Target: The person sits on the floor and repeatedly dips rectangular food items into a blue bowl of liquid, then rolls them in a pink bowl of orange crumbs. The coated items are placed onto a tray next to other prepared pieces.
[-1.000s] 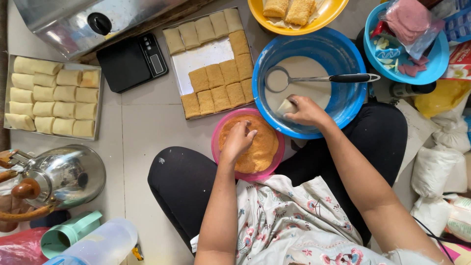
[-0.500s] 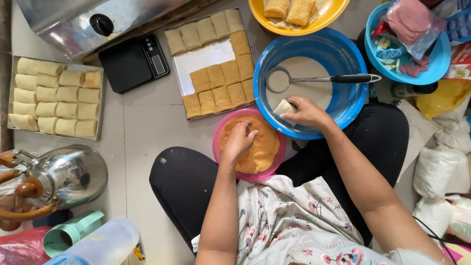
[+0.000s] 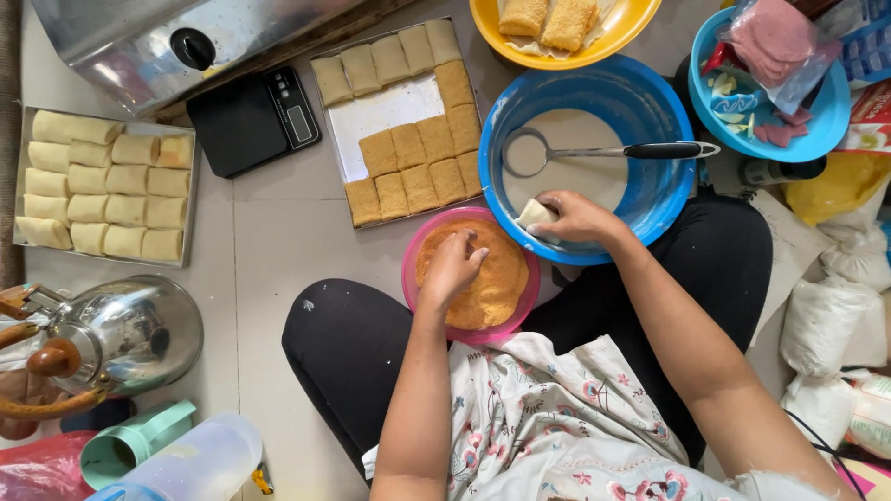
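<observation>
My left hand (image 3: 453, 265) rests fingers-down in the orange breadcrumbs of a pink bowl (image 3: 411, 278) on my lap; whether it holds something under the crumbs is hidden. My right hand (image 3: 577, 219) grips a pale wet roll (image 3: 535, 213) at the near rim of a blue basin (image 3: 640, 93) of white batter. A ladle (image 3: 613, 152) lies across the basin. Behind the pink bowl is a metal tray (image 3: 380, 111) with several crumbed rolls (image 3: 418, 162).
A tray of plain pale rolls (image 3: 102, 190) sits at the left. A black scale (image 3: 252, 119), a metal kettle (image 3: 121, 334), a yellow bowl of fried pieces (image 3: 557, 23) and a blue bowl with sliced meat (image 3: 775, 79) surround me. Bags lie at the right.
My right hand has lifted the wet roll slightly toward the basin's near rim. My left hand stays in the crumbs with little movement.
</observation>
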